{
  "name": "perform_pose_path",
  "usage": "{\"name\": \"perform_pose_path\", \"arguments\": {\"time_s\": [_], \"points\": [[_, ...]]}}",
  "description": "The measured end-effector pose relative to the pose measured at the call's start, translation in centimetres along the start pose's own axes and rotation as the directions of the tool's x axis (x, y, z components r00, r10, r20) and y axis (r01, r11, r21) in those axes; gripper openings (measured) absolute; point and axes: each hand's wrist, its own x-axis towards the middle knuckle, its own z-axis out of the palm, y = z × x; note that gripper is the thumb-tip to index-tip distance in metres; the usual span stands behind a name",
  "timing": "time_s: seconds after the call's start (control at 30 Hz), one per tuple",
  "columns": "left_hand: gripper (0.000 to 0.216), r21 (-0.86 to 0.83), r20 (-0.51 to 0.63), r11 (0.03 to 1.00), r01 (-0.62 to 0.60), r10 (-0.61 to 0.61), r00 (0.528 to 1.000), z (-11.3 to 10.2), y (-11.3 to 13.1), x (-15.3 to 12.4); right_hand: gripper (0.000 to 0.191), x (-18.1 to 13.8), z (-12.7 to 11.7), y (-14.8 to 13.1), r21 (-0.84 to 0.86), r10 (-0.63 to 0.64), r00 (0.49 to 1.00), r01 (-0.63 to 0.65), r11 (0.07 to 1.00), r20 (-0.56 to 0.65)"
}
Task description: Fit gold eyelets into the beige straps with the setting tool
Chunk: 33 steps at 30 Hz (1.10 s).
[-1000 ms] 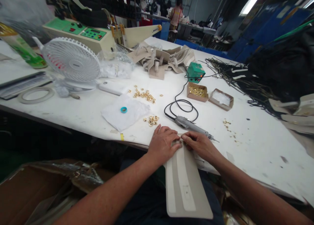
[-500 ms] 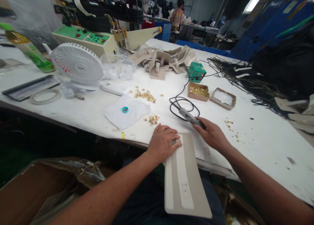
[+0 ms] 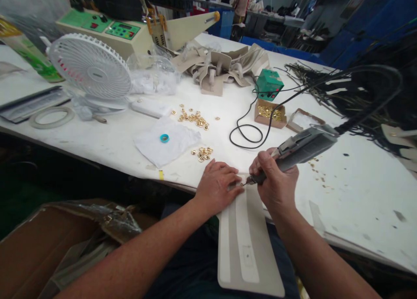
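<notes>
The right hand (image 3: 276, 181) grasps the driver (image 3: 301, 147), its tip at the far end of the panel (image 3: 256, 234), which overhangs the worktop (image 3: 358, 201). The left hand (image 3: 219, 187) rests on that end; whether it grips, I cannot tell.

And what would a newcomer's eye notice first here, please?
Probably the grey corded tool gripped in the right hand, its tip at the far end of the beige panel, where the left hand rests. The white fan stands out at left, and scattered gold-coloured pieces lie beyond the left hand.
</notes>
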Motion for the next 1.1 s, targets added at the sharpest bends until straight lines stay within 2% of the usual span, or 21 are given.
{"name": "perform_pose_path", "arguments": {"time_s": [0.2,0.37,0.67,0.83,1.1], "points": [[0.016,-0.005,0.003,1.000,-0.003,0.003,1.000,-0.1,0.0,0.0,0.037,-0.6,-0.4,1.0,-0.120,-0.022,1.000,0.023,0.993,0.005],[0.016,-0.006,0.001,1.000,-0.018,0.018,1.000,-0.1,-0.1,0.0,0.037,-0.6,-0.4,1.3,-0.147,-0.037,0.999,0.040,0.988,0.024],[0.013,-0.005,0.019,1.000,-0.005,0.005,1.000,-0.1,-0.1,0.0,0.029,-0.8,-0.4,0.7,-0.237,-0.032,0.991,0.062,0.970,0.129],[0.014,-0.002,0.015,1.000,-0.003,0.003,1.000,0.0,-0.1,0.1,0.027,-0.8,-0.5,1.1,-0.185,-0.073,0.978,0.110,0.977,0.196],[0.012,0.008,0.051,1.000,0.011,-0.012,0.999,-0.2,-0.1,0.2,0.022,-0.3,-0.7,1.4,0.034,-0.110,0.923,0.105,0.994,0.368]]}}
